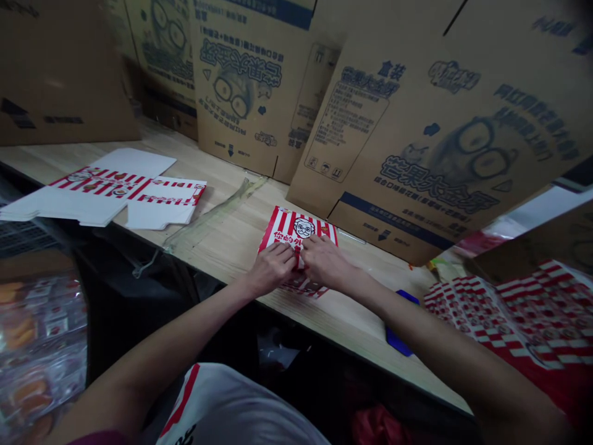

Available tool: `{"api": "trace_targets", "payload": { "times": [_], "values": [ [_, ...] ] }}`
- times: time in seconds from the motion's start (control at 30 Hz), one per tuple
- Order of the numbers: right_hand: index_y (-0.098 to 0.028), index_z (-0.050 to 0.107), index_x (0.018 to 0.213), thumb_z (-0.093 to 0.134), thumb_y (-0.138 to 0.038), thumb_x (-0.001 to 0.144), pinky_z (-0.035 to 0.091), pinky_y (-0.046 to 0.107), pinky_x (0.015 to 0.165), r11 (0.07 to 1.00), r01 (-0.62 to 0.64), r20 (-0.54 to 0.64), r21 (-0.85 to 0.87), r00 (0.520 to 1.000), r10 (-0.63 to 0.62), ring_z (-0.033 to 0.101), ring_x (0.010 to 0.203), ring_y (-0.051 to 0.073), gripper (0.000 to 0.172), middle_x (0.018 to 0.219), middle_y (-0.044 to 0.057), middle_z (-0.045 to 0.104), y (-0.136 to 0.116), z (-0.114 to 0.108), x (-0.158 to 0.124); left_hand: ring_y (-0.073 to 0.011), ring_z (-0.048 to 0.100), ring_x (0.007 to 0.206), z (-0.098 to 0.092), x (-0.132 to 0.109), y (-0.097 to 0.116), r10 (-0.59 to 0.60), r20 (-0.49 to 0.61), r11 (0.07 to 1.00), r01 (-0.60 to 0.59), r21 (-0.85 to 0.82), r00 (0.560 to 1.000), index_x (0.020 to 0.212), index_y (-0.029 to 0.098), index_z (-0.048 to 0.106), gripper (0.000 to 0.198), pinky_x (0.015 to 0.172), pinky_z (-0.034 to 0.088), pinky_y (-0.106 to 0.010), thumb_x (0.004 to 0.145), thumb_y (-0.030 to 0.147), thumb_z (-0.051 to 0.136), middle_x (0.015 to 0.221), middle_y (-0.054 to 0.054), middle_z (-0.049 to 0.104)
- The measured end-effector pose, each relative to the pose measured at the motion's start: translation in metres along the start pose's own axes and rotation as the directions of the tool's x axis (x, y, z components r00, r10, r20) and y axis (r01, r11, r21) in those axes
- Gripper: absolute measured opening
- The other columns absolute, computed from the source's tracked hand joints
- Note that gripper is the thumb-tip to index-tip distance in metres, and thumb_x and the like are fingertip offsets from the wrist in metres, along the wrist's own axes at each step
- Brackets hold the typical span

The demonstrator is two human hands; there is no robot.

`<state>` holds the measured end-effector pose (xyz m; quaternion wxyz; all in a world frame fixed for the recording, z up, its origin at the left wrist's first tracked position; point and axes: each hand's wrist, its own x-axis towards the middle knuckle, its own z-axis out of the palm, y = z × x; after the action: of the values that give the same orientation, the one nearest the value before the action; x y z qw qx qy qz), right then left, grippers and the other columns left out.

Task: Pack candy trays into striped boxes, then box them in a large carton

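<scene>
A small red-and-white striped paper box with a printed face on its top lies on the wooden table, near the front edge. Curled over its near left part, the fingers of my left hand grip the box. My right hand is closed against the near right part, its fingertips close to those of the left. Both hands cover much of the box's near side, so the spot under the fingertips is hidden.
Flat striped carton blanks lie at the left of the table. Large brown cardboard boxes line the back. A blue object sits beside my right forearm. Several striped boxes are packed at the right. Clear packets stand lower left.
</scene>
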<state>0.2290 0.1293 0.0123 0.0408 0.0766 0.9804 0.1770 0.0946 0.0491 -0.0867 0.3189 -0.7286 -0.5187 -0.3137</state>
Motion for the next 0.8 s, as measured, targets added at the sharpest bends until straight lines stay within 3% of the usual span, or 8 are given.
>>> {"api": "trace_targets", "payload": {
  "times": [0.1, 0.17, 0.23, 0.33, 0.43, 0.6, 0.7, 0.8],
  "values": [
    [-0.009, 0.069, 0.089, 0.059, -0.012, 0.079, 0.043, 0.038, 0.078, 0.995, -0.016, 0.031, 0.097, 0.999, 0.013, 0.059, 0.093, 0.029, 0.014, 0.097, 0.016, 0.067, 0.006, -0.004, -0.01, -0.0252, 0.063, 0.093, 0.002, 0.0, 0.001, -0.019, 0.003, 1.0, 0.019, -0.014, 1.0, 0.083, 0.012, 0.064, 0.027, 0.08, 0.052, -0.039, 0.089, 0.037, 0.057, 0.088, -0.012, 0.069],
    [-0.01, 0.063, 0.111, 0.061, -0.012, 0.078, 0.045, 0.039, 0.081, 0.977, -0.033, -0.033, 0.212, 0.999, 0.041, 0.06, 0.097, 0.03, 0.033, 0.105, 0.016, 0.066, 0.013, -0.003, -0.022, -0.0253, 0.062, 0.095, 0.002, 0.0, 0.002, -0.042, 0.011, 0.999, 0.043, -0.03, 0.999, 0.084, 0.013, 0.065, 0.027, 0.081, 0.051, -0.04, 0.09, 0.038, 0.057, 0.089, -0.012, 0.069],
    [-0.015, 0.045, 0.135, 0.065, -0.017, 0.077, 0.046, 0.042, 0.085, 0.936, -0.046, -0.147, 0.349, 0.984, 0.103, 0.059, 0.105, 0.03, 0.062, 0.118, 0.016, 0.062, 0.021, 0.002, -0.037, -0.0251, 0.062, 0.096, 0.002, -0.001, 0.002, -0.05, 0.018, 0.998, 0.051, -0.042, 0.999, 0.084, 0.013, 0.065, 0.026, 0.082, 0.051, -0.04, 0.09, 0.037, 0.056, 0.09, -0.012, 0.069],
    [-0.023, 0.032, 0.144, 0.073, -0.029, 0.074, 0.046, 0.048, 0.091, 0.866, -0.033, -0.265, 0.499, 0.946, 0.188, 0.055, 0.113, 0.032, 0.081, 0.127, 0.014, 0.056, 0.026, 0.015, -0.056, -0.0246, 0.062, 0.097, 0.0, 0.0, 0.003, -0.049, 0.022, 0.998, 0.05, -0.045, 0.999, 0.085, 0.014, 0.065, 0.024, 0.084, 0.051, -0.04, 0.091, 0.035, 0.055, 0.092, -0.012, 0.07],
    [-0.021, 0.047, 0.13, 0.078, -0.036, 0.072, 0.047, 0.048, 0.091, 0.808, 0.028, -0.34, 0.589, 0.915, 0.216, 0.054, 0.112, 0.032, 0.068, 0.122, 0.015, 0.056, 0.017, 0.031, -0.06, -0.0249, 0.062, 0.098, 0.0, 0.0, 0.003, -0.05, 0.018, 0.998, 0.05, -0.024, 0.999, 0.085, 0.015, 0.064, 0.023, 0.085, 0.051, -0.04, 0.09, 0.036, 0.055, 0.093, -0.011, 0.07],
    [-0.02, 0.06, 0.086, 0.061, -0.025, 0.087, 0.049, 0.041, 0.085, 0.712, 0.077, -0.48, 0.698, 0.788, 0.386, 0.058, 0.098, 0.025, 0.005, 0.101, 0.01, 0.059, 0.0, 0.046, -0.039, -0.0255, 0.062, 0.099, 0.0, -0.002, 0.002, -0.049, 0.035, 0.999, 0.049, -0.016, 0.998, 0.085, 0.014, 0.064, 0.02, 0.084, 0.052, -0.039, 0.09, 0.032, 0.057, 0.092, -0.011, 0.069],
    [-0.02, 0.055, 0.074, 0.055, -0.019, 0.088, 0.048, 0.039, 0.084, 0.649, 0.09, -0.455, 0.755, 0.786, 0.419, 0.059, 0.092, 0.022, 0.015, 0.094, 0.007, 0.058, 0.006, 0.046, -0.028, -0.0248, 0.061, 0.102, 0.001, -0.003, 0.002, -0.041, 0.031, 0.999, 0.042, -0.025, 0.999, 0.087, 0.014, 0.064, 0.019, 0.087, 0.052, -0.04, 0.09, 0.032, 0.057, 0.094, -0.01, 0.069],
    [-0.02, 0.055, 0.081, 0.059, -0.024, 0.087, 0.047, 0.04, 0.086, 0.608, 0.143, -0.463, 0.781, 0.786, 0.409, 0.058, 0.096, 0.023, 0.008, 0.097, 0.008, 0.059, 0.014, 0.042, -0.028, -0.025, 0.061, 0.102, 0.002, -0.003, 0.002, -0.041, 0.02, 0.999, 0.041, -0.025, 0.999, 0.086, 0.014, 0.064, 0.017, 0.088, 0.052, -0.04, 0.089, 0.03, 0.058, 0.093, -0.01, 0.069]
  ]
}}
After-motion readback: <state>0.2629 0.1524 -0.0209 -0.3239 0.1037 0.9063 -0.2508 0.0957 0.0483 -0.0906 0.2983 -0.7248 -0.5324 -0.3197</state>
